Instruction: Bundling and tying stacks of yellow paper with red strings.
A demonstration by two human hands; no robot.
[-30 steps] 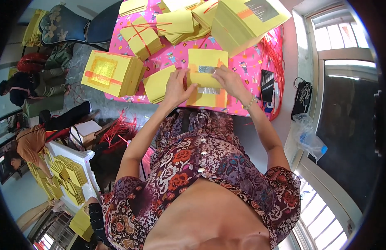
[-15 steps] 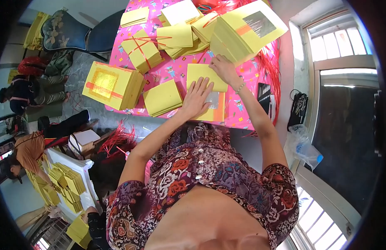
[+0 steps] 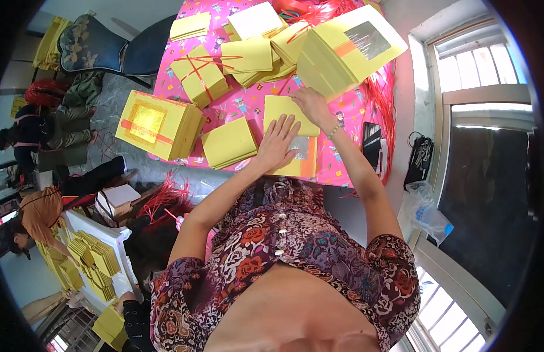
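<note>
A folded sheet of yellow paper (image 3: 278,107) lies near the front edge of the table, its lower flap showing a silver panel and an orange band. My left hand (image 3: 276,145) rests flat across it, fingers stretched out. At the sheet's far edge is my right hand (image 3: 312,110), its fingers bent and drawn together on the paper; the fingertips are partly hidden. Left of my left hand sits a small stack of folded yellow paper (image 3: 229,142). Just beyond my right hand, a thick yellow paper stack (image 3: 324,64) leans beside an open sheet with a silver panel.
The pink patterned tablecloth (image 3: 248,97) carries a tied yellow bundle (image 3: 200,76), a large yellow block (image 3: 148,126) and red plastic strands (image 3: 384,111). A phone (image 3: 371,141) lies at right. At lower left, a person in brown (image 3: 43,214) works by a white table (image 3: 84,226) of yellow stacks.
My right hand has shifted slightly left along the paper's far edge. My left hand stays flat on the sheet, and the whole view has tilted a little.
</note>
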